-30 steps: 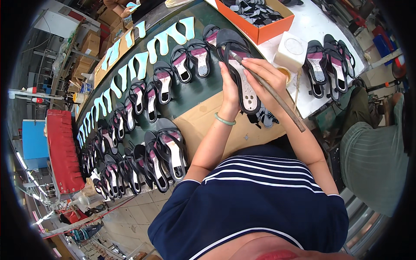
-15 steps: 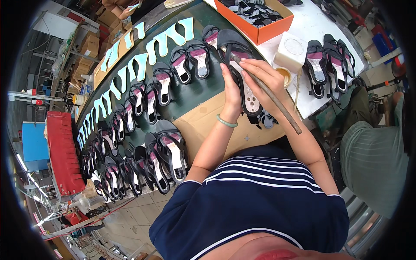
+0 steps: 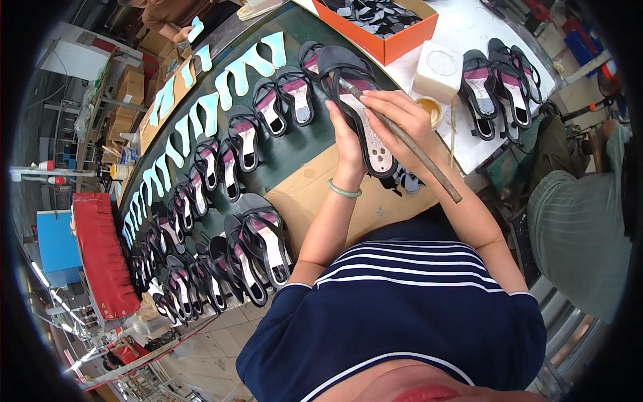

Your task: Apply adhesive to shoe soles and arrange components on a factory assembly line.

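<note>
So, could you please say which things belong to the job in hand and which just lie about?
Job: black sandal in the left hand; stick-like tool in the right hand; likely the amber pot and lined-up sandals.
Apparently lying about: red cover; blue panel; cardboard boxes.

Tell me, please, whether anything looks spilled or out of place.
I see no spill. Some dark scraps lie partly behind the held sandal; they look slightly stray, since similar pieces sit in the orange box.
</note>
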A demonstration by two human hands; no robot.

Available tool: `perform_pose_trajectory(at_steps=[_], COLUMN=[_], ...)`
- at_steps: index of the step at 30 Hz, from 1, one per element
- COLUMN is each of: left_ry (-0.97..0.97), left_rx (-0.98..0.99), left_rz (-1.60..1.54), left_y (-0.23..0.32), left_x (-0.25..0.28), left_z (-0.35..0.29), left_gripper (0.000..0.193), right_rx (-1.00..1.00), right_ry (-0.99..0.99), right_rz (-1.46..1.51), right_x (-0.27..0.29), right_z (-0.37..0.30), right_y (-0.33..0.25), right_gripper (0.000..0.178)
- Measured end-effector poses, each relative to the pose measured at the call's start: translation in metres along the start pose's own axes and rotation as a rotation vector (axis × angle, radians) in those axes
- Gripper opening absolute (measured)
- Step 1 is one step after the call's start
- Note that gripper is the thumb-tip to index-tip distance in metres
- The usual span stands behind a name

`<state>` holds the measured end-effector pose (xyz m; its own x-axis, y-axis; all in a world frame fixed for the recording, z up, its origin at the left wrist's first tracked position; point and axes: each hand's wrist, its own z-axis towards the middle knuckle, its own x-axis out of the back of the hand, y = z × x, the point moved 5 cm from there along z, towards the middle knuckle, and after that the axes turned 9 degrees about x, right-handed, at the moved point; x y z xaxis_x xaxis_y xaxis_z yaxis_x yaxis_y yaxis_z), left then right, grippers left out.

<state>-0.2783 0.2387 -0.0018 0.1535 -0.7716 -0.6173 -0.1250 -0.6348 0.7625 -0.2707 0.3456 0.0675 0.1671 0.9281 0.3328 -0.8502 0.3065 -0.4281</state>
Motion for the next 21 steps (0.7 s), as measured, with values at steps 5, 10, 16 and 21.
perform_pose_trajectory(at_steps=[5,10,16,21], left_ry=[0.007,-0.035,-0.005,-0.020], left_rx=[-0.024,0.048,0.016,-0.015], left_rz=[-0.004,-0.090,-0.038,-0.063], left_y=[0.0000,-0.0026,-0.0035,-0.0020], left_x=[0.0017,0.0045,0.0091,0.0090], left_z=[0.0019,0.0014,0.0051,0.0045], left_gripper=[0.063,0.052,0.061,0.055], right_rx=[0.008,0.000,0.013,0.014], right_ry=[0.006,-0.008,0.044,0.060], right_rz=[-0.021,-0.030,-0.064,-0.095], right_x=[0.0023,0.0045,0.0056,0.0059], right_z=[-0.0024,-0.0047,-0.0076,-0.0103], right_y=[-0.0001,0.0011,0.0026,0.0031], right_gripper=[0.017,0.020,0.018,0.018])
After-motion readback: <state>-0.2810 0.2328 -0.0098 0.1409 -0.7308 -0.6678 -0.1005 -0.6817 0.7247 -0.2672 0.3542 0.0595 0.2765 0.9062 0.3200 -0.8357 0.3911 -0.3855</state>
